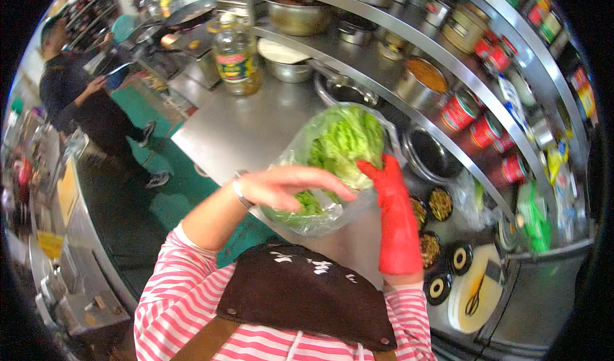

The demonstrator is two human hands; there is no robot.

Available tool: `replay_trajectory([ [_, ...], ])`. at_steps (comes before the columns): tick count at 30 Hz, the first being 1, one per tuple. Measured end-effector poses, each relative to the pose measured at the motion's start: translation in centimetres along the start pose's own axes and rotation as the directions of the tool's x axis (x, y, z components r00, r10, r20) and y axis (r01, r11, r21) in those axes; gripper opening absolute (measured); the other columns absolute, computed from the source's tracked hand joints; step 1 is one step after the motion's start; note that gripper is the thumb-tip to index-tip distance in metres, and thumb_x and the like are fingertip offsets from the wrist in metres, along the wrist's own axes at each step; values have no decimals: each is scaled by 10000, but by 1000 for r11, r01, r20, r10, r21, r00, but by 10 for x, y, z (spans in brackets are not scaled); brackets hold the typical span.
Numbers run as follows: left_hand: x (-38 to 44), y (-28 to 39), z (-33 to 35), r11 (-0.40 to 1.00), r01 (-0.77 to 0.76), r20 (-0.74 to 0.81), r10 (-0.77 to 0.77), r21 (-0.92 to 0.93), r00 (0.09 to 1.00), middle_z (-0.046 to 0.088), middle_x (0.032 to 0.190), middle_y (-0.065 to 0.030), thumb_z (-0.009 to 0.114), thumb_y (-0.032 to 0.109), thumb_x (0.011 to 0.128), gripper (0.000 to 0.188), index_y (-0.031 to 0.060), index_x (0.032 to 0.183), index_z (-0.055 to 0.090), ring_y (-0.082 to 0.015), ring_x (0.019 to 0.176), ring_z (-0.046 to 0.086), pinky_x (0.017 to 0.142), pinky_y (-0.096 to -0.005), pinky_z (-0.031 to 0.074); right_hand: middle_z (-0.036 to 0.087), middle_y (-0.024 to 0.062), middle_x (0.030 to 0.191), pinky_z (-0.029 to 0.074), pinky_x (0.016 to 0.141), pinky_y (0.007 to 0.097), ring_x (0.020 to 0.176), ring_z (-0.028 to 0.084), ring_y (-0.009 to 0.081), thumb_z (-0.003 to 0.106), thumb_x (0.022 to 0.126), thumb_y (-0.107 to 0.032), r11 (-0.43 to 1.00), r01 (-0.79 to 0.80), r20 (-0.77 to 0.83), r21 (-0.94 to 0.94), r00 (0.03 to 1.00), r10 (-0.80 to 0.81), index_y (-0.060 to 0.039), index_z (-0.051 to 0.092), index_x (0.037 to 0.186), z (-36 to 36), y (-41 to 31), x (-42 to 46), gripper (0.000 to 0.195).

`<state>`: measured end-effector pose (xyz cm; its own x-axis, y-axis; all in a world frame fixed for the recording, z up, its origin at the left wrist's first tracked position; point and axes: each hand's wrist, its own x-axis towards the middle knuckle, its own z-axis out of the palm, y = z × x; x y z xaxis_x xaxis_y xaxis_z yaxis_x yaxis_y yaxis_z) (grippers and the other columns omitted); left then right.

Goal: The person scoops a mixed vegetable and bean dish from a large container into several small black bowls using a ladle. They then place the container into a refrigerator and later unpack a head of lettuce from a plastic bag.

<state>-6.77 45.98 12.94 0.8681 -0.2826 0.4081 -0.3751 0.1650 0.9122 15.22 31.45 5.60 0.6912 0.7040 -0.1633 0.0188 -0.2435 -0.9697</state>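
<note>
A green lettuce head [352,138] is tilted over a clear plastic bag [307,224] on the stainless steel counter. My right hand [386,181], in a long red rubber glove, grips the lettuce near its pale base. Bare and blurred, my left hand [292,188] hovers over the bag's near side, with its fingers stretched out and apart. Nothing shows in its grasp, though the underside of the palm is hidden. More lettuce leaves [309,202] lie inside the bag, below my left fingers.
A large oil bottle [236,56] stands at the counter's back left. Steel shelves [383,80] with pots and red cans curve along the right. Scissors [475,298] lie on a white cutting board [467,315]. A co-worker [86,92] stands at the left by the stove.
</note>
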Motion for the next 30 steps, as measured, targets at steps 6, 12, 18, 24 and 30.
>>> replay_trajectory([
  [6, 60, -50, -26, 226, 81, -47, -154, 971, 987, 407, 1368, -196, 761, 331, 701, 823, 120, 1388, 360, -333, 1291, 379, 1088, -466, 263, 659, 100, 1017, 495, 782, 323, 888, 628, 198, 764, 713, -168, 996, 81, 90, 43, 992, -85, -1, 609, 1108, -9, 31, 15, 456],
  [12, 74, -104, -16, -191, -64, -12, -373, 980, 928, 202, 1497, -157, 814, 437, 551, 1181, 189, 1477, 124, -333, 1386, 198, 1119, -530, 154, 635, 63, 1034, 496, 796, 309, 941, 600, 172, 674, 775, -123, 908, 80, 296, 411, 931, -216, -58, 529, 1238, -30, 53, 4, 490],
  [18, 62, -129, -47, -399, -366, 260, -296, 841, 919, 375, 1389, -174, 677, 333, 680, 877, 156, 1431, 258, -344, 1322, 324, 1101, -541, 206, 537, 130, 1223, 482, 897, 364, 1089, 551, 239, 659, 791, -124, 815, -46, 183, 578, 980, -74, -52, 454, 1307, -26, 81, -8, 559],
  [24, 59, -139, -46, -325, -320, 233, -280, 890, 931, 443, 1300, -186, 594, 256, 730, 585, 94, 1263, 417, -332, 1271, 392, 1094, -515, 239, 522, 152, 1265, 437, 952, 366, 1147, 526, 282, 708, 729, -161, 911, 337, -61, -238, 931, -361, -30, 433, 1311, 1, 76, -23, 657],
  [30, 62, -140, -27, -330, -204, 144, -199, 922, 969, 445, 1314, -180, 565, 237, 745, 552, 117, 1265, 425, -349, 1243, 410, 1077, -544, 244, 602, 201, 1079, 461, 872, 389, 1013, 574, 364, 665, 710, -148, 763, 153, -166, -628, 932, -324, -19, 568, 1124, 9, 93, -11, 444],
])
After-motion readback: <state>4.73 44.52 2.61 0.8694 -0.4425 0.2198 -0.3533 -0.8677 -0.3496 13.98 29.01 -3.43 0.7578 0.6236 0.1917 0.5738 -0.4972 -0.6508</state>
